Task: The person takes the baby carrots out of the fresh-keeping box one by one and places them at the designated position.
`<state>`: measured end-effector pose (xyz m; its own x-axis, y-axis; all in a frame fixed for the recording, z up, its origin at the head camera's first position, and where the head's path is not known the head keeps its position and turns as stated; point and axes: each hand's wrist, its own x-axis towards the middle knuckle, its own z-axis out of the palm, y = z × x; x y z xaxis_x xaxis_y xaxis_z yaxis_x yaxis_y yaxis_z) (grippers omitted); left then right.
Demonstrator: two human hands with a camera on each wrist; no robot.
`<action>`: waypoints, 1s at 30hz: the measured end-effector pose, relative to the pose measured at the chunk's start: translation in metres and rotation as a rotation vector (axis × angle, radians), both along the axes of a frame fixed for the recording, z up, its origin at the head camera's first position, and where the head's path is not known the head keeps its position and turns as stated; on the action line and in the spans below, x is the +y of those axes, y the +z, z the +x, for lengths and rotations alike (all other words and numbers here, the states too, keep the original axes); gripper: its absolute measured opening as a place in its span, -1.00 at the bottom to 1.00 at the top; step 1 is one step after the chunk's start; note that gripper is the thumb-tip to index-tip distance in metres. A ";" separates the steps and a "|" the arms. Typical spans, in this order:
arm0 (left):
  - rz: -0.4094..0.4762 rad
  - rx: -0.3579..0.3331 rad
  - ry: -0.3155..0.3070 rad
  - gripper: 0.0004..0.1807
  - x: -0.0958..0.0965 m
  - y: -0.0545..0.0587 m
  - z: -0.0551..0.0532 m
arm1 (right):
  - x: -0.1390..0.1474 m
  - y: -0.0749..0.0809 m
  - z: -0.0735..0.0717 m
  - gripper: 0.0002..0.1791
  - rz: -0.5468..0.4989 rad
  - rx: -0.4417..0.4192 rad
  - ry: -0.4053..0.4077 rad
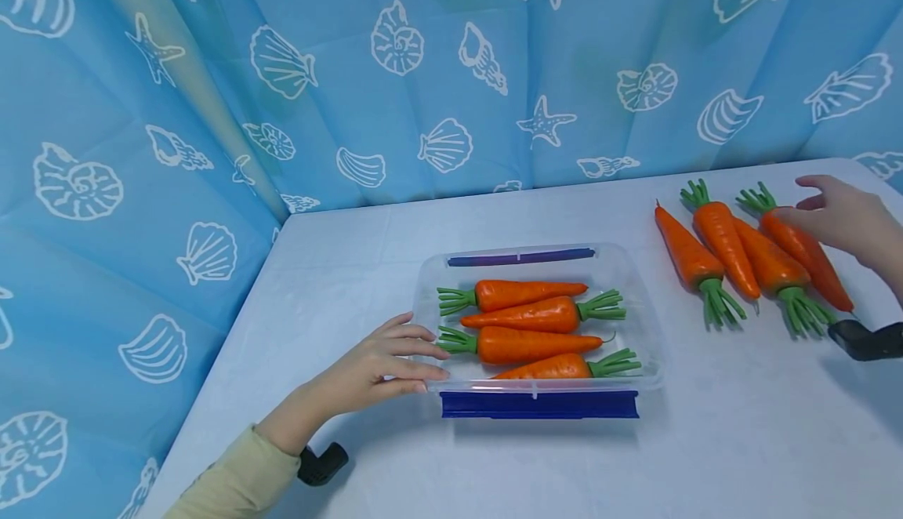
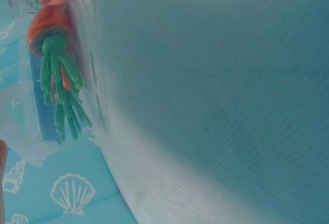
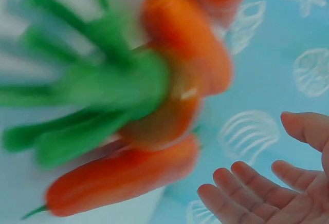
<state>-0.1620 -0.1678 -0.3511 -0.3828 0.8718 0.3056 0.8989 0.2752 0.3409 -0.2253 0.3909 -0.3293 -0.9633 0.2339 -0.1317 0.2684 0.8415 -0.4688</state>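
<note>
My left hand (image 1: 377, 366) rests its extended fingers on the left side of a clear plastic box (image 1: 539, 385). Inside lie several carrots (image 1: 531, 295) with green stubby tops, stacked crosswise in rows and pointing alternately left and right. In the left wrist view, one carrot (image 2: 49, 26) shows through the box wall. Over at the right, my right hand (image 1: 846, 217) hovers with spread fingers around the upper end of the rightmost carrot (image 1: 811, 256); the right wrist view shows nothing in its palm. More loose carrots (image 1: 687, 248) lie to its left, partly overlapping.
A blue latch (image 1: 539, 404) hangs along the box's front, and another blue latch (image 1: 522, 257) is at its back. White cloth (image 1: 339, 284) covers the table. Behind and to the left hangs a blue curtain (image 1: 451, 88) with white shell prints.
</note>
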 end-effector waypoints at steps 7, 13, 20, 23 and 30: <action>0.006 -0.018 0.011 -0.72 0.000 0.000 0.001 | -0.036 0.023 0.006 -0.13 0.001 0.073 0.109; 0.009 -0.011 0.008 -0.71 0.000 -0.001 0.000 | -0.068 0.043 0.015 -0.06 -0.076 0.038 0.231; 0.014 -0.026 0.007 -0.74 0.000 -0.001 0.001 | -0.105 0.065 0.025 -0.14 -0.148 0.007 0.335; 0.015 -0.012 0.001 -0.75 0.000 -0.001 0.000 | -0.121 0.072 0.027 -0.19 -0.157 0.017 0.382; 0.025 -0.018 -0.003 -0.76 0.000 -0.001 0.000 | -0.160 0.081 0.033 -0.25 -0.171 0.072 0.466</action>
<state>-0.1618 -0.1677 -0.3521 -0.3856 0.8654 0.3200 0.8934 0.2636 0.3638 -0.1926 0.2309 -0.2480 -0.9684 -0.2421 -0.0603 -0.1553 0.7741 -0.6137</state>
